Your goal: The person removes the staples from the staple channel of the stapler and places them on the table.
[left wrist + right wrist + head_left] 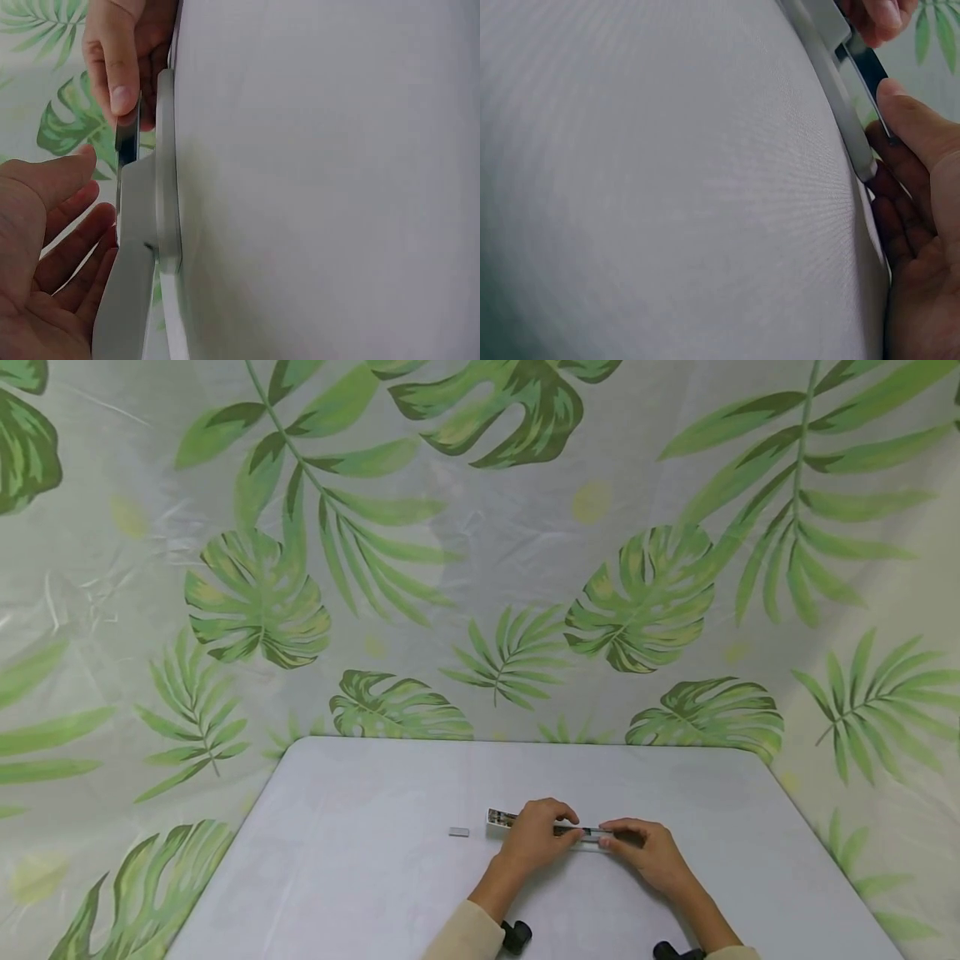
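Observation:
A whitish stapler [498, 818] lies on the white table with its top swung back to the left, which exposes the dark metal rail [870, 69]. My right hand [651, 853] pinches the rail's right end between thumb and fingers, above the tip of the base. Over the stapler's middle is my left hand [534, 837], its fingers loosely bent. In the left wrist view that hand's thumb stands apart from the stapler body [139, 195], and its fingers are beside it. A small grey strip, seemingly staples [459, 832], lies left of the stapler.
The white table [360, 868] has rounded far corners. Behind it hangs a leaf-patterned cloth [517, 543]. A black wrist device [516, 937] sits at the left wrist and another [675, 952] at the right wrist.

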Tool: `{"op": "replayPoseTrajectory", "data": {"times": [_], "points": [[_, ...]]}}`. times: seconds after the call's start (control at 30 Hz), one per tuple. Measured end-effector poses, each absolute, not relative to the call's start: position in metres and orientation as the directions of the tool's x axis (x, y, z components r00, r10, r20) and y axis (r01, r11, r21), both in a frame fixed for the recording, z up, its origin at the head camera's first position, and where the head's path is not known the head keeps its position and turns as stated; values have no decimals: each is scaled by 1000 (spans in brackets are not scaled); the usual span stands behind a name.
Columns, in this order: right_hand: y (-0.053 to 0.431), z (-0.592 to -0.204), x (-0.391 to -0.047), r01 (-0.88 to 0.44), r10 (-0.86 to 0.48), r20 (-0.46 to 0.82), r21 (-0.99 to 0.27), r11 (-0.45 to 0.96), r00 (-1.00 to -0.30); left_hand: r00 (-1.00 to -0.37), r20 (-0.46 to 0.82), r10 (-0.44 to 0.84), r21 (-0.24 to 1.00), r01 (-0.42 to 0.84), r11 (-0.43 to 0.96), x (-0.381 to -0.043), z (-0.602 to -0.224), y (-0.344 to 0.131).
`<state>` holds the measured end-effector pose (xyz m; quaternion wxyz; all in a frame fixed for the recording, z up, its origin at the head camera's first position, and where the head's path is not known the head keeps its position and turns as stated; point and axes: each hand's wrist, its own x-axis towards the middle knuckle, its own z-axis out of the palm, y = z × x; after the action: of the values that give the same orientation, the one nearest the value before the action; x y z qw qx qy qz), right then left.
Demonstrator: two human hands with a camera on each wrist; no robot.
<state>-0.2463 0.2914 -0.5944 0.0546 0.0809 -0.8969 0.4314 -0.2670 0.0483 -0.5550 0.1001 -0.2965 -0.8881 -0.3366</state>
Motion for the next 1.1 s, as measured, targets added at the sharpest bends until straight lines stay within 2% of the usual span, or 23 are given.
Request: {"op": "replayPoseTrajectory", "data": {"times": [0.63,0.87,1.1], "points": [[291,-595,-245,-219,-107,195,-765,606,-975,-817,350,458,395,572,719,-257,-557,63],[291,-594,-245,-226,-118,194,-777,587,-974,-832,331,446,381,550,743,-256,-559,68],[292,-595,-246,-237,-125,203,-789,567,-971,-820,358,447,405,568,717,-255,-562,73]]}}
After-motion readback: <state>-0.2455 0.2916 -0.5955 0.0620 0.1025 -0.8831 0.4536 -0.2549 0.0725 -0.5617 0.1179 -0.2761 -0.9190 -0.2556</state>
